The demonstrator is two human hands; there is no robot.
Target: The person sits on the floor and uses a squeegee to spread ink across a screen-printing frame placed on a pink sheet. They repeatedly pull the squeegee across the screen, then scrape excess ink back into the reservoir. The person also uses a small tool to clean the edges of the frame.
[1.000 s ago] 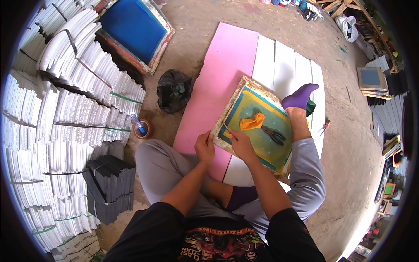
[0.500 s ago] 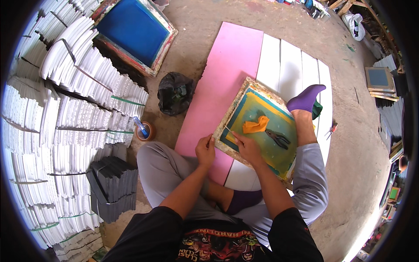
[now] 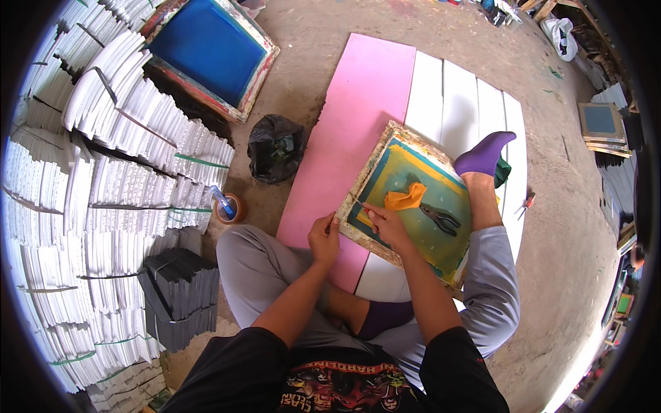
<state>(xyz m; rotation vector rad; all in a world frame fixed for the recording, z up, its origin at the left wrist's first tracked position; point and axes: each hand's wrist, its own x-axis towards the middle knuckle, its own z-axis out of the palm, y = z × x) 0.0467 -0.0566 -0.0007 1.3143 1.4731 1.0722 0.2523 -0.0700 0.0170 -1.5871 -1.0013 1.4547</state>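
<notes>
Surface [image 3: 365, 76]: made up of one pink panel along left edge and white panels to right; laid on floor, presumably as a clean work base.
Screen frame [image 3: 370, 165]: rests across seam between pink and white, toward near edge of surface, set askew; probably placed there for easy reach from a seated position. Flat or slightly raised: cannot tell.
Left hand [image 3: 323, 237]: fingers curled, thumb and forefinger pinching screen frame at near-left corner; judged to steady it against shifting.
Right hand [image 3: 387, 226]: curled around slender tool, forefinger laid forward, likely for fine control of tip.
Slender tool [image 3: 357, 200]: pointed at left rail of screen frame, just beyond near-left corner; exact contact too small to confirm.
Right foot [image 3: 480, 157]: in purple sock, beside far-right corner of screen frame, shin along right edge; possibly acts as a stop.
Orange cloth [image 3: 406, 197]: crumpled on mesh [image 3: 437, 251], inside far rail, beyond right hand.
Pliers [image 3: 442, 219]: on same mesh, toward right rail, next to orange cloth; seemingly parked within reach.
Black bag [image 3: 275, 148]: on floor, off left edge of surface, clear of both hands.
</notes>
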